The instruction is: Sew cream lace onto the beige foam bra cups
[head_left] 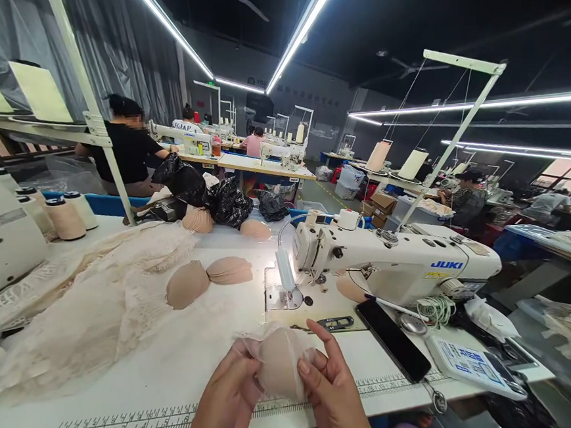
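white workshop surface (145, 383) | left hand (234, 379) and right hand (334, 383): grip is pinching opposite edges of beige cup (278, 366) | cup is in front of sewing machine (367, 247), not under it | work looks partway; two loose cups (187, 284) lie beyond, finished or not i cannot tell

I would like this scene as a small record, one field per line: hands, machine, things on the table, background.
Held: beige cup
Left hand: fingers on the cup's left side
Right hand: thumb on its right side, index finger raised
Machine: white, marked JUKI, beyond the hands
Table, left: lace, two loose cups
Table, right: phone with dark screen, snips
Near edge: ruler marks
Background: seated worker in black
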Available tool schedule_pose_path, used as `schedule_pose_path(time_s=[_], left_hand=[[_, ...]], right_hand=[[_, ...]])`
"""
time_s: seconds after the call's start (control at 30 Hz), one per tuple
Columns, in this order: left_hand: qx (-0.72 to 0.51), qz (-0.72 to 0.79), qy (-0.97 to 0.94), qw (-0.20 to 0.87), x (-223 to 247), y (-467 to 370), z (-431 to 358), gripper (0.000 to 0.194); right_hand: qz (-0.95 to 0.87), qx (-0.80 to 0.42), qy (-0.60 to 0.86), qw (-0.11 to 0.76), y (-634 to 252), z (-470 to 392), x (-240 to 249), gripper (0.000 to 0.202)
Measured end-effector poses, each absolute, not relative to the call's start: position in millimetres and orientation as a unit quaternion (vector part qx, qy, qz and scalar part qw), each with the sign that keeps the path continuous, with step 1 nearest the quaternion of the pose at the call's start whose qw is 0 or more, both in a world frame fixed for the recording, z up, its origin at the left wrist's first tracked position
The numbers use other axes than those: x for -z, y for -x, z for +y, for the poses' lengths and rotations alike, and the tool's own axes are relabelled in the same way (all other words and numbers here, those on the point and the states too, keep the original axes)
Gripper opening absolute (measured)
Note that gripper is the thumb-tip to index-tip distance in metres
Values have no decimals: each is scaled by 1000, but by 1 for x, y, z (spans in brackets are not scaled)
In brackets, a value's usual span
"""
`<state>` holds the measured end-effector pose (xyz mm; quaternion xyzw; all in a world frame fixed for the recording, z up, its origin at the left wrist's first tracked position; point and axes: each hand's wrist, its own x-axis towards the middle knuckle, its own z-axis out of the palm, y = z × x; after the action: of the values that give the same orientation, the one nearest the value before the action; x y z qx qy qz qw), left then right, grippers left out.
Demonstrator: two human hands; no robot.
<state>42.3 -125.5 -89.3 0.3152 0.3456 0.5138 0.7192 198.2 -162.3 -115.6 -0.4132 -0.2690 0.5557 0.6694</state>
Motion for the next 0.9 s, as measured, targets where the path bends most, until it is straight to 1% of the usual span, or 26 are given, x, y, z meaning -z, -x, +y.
schedule_pose_path(time_s=[0.07, 0.17, 0.23, 0.3, 0.43, 0.6, 0.67, 0.77, 0.9], left_hand=[[-527, 344, -285, 723, 85, -48, -125, 32], [-541, 400, -245, 698, 80, -55, -123, 49], [-553, 434, -222, 676, 80, -58, -120, 58], [-555, 442, -211, 673, 81, -61, -119, 61], [-539, 433, -209, 692, 84, -63, -120, 57], [-518, 353, -207, 751, 74, -63, -121, 42], [-496, 321, -222, 775, 70, -64, -119, 40], [-473, 314, -233, 790, 67, -65, -116, 41], [-475, 340, -219, 782, 68, -68, -114, 45]], right_hand=[[-286, -519, 428, 682, -195, -160, 117, 81], [-315, -480, 446, 687, -194, -158, 122, 77], [-305, -479, 445, 693, -194, -159, 124, 77], [-288, -494, 434, 696, -193, -159, 124, 81], [-279, -528, 418, 684, -192, -158, 121, 95], [-272, -536, 427, 676, -193, -156, 121, 94], [-275, -530, 427, 679, -194, -156, 123, 95], [-281, -523, 428, 681, -195, -157, 126, 97], [-277, -522, 427, 685, -195, -157, 126, 96]])
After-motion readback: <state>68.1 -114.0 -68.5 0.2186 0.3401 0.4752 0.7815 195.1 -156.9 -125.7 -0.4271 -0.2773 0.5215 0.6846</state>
